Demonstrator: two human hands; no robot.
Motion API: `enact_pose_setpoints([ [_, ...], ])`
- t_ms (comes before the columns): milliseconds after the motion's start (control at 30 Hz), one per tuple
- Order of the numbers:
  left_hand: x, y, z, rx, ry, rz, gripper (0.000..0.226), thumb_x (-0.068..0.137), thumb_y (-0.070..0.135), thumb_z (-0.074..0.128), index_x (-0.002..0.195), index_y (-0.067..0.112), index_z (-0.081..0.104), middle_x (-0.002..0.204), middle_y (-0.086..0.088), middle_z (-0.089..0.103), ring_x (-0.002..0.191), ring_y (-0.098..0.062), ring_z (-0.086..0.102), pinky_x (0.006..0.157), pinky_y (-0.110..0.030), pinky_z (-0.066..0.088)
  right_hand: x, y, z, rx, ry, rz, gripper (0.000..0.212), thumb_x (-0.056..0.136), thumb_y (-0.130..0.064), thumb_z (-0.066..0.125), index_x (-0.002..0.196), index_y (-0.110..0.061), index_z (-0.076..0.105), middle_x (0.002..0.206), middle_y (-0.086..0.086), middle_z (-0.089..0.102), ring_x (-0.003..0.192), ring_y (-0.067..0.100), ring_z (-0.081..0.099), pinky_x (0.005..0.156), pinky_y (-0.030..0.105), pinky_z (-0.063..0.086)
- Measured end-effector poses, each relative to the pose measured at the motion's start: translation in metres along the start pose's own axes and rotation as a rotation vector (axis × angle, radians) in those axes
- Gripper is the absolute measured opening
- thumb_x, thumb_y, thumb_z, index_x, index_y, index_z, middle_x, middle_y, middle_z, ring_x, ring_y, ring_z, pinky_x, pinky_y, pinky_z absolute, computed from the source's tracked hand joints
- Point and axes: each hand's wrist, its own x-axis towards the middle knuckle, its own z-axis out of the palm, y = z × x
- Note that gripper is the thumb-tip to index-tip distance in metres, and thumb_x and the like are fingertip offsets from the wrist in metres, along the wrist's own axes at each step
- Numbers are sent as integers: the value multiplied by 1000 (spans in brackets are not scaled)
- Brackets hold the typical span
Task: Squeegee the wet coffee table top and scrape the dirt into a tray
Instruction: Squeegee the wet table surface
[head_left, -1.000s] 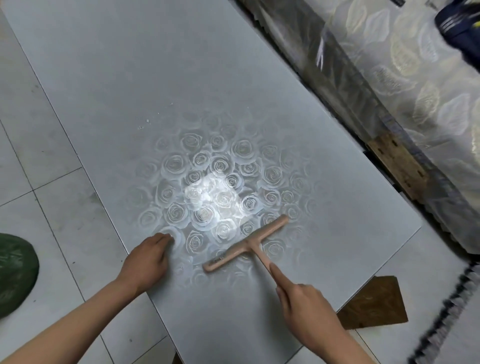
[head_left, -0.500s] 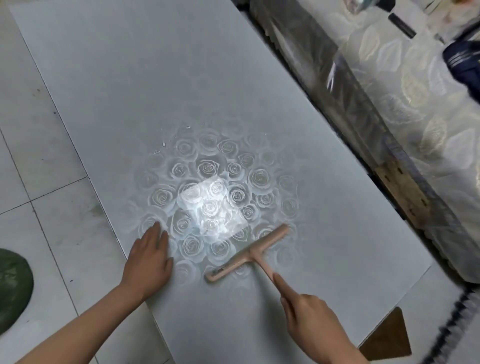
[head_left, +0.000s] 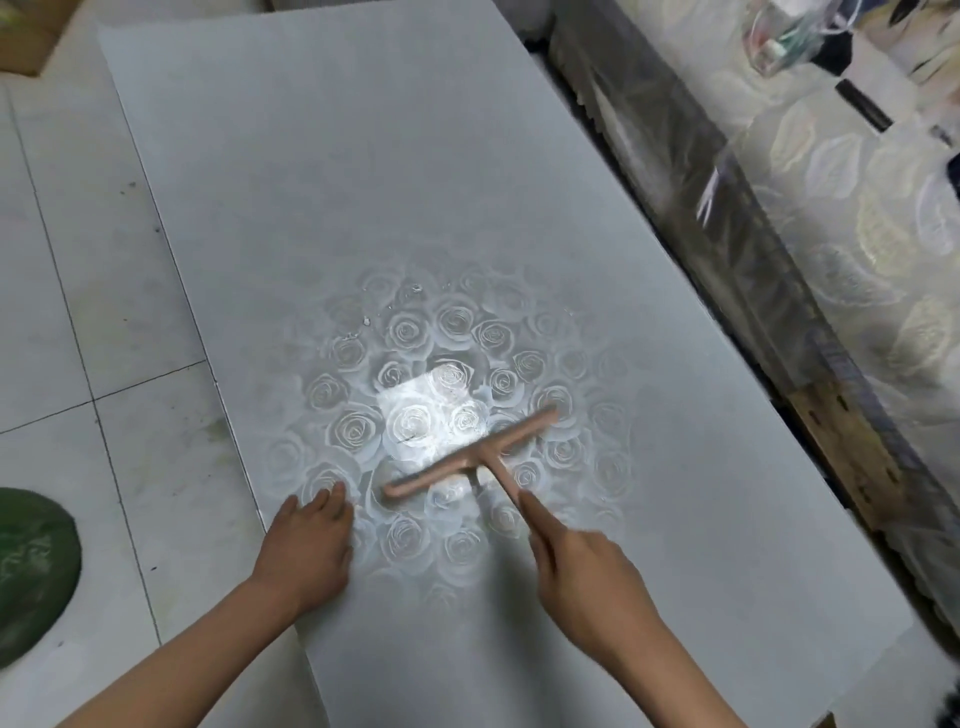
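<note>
Squeegee (head_left: 470, 457) on the rose-patterned counter (head_left: 363, 182) — its head lies slantwise at the edge of the bright glare.
Right hand (head_left: 587, 566) grips the handle, index finger stretched along it; left hand (head_left: 306, 540) rests flat beside the head's near end — fingers (head_left: 332, 499) straight, holding nothing.

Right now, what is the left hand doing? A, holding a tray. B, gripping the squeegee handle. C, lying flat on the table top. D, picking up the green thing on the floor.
C: the left hand lies with straight fingers on the coffee table top near its left edge, beside the squeegee, whose handle the right hand holds.
</note>
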Motion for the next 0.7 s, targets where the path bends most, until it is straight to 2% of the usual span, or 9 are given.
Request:
enact_pose_setpoints([
  [100, 1, -3, -2, 50, -12, 9, 50, 94, 28, 31, 142, 15, 34, 159, -6, 17, 134, -20, 38, 109, -34, 24, -26, 13, 14, -7, -116, 50, 52, 100, -39, 27, 143, -57, 6, 102, 7, 65, 95, 29, 61, 66, 33, 36],
  [200, 1, -6, -11, -15, 45, 16, 45, 93, 28, 36, 136, 18, 43, 156, -4, 26, 125, -20, 47, 103, -30, 31, -18, 15, 22, 31, -145, 52, 54, 100, -36, 28, 145, -55, 4, 97, 8, 65, 87, 29, 60, 65, 33, 37],
  [333, -7, -5, -22, -103, 136, 81, 48, 43, 31, 88, 82, 9, 72, 108, -9, 71, 71, -18, 69, 61, -22, 51, 21, 2, 24, 5, -71, -23, 65, 100, -24, 29, 146, -53, -7, 77, 4, 50, 69, 25, 46, 62, 32, 37],
  [367, -7, -4, -21, -134, 72, 56, 50, 53, 32, 84, 95, 9, 71, 120, -12, 66, 86, -19, 69, 72, -25, 52, 36, -11, 22, 51, -30, -39, 65, 100, -23, 29, 146, -53, -7, 73, 3, 47, 67, 25, 45, 61, 32, 37],
  [433, -5, -7, -2, -127, 75, 12, 50, 88, 30, 51, 135, 14, 47, 155, -8, 29, 130, -17, 46, 103, -31, 34, 71, -37, 21, 117, 11, -101, 60, 101, -24, 29, 147, -51, 0, 66, 2, 45, 65, 25, 46, 61, 33, 37],
  [467, -4, -6, -1, -135, 35, 7, 48, 93, 28, 40, 140, 17, 39, 159, -5, 19, 136, -17, 39, 107, -31, 27, 85, -46, 14, 133, 1, -98, 57, 101, -25, 29, 148, -48, 5, 67, 3, 46, 67, 26, 47, 62, 34, 38],
  [533, -3, -6, -6, -151, 64, 7, 38, 91, 25, 45, 127, 18, 52, 153, -5, 33, 122, -20, 52, 101, -29, 33, 99, -50, 4, 141, -16, -106, 51, 101, -27, 30, 147, -42, 16, 78, 8, 56, 75, 30, 53, 65, 35, 39],
  [600, -1, -11, -18, -194, 182, -2, 18, 79, 21, 63, 96, 17, 66, 123, -5, 63, 88, -22, 66, 81, -27, 47, 86, -36, -7, 153, -63, -147, 47, 99, -32, 37, 145, -36, 26, 95, 7, 63, 89, 30, 58, 70, 35, 42],
  [700, 4, -16, -21, -296, 257, -48, 27, 72, 12, 70, 98, 8, 69, 100, -10, 68, 80, -32, 67, 66, -36, 55, 48, 0, -21, 266, -95, -234, 49, 96, -29, 47, 142, -37, 34, 114, -10, 61, 103, 12, 57, 85, 28, 45],
])
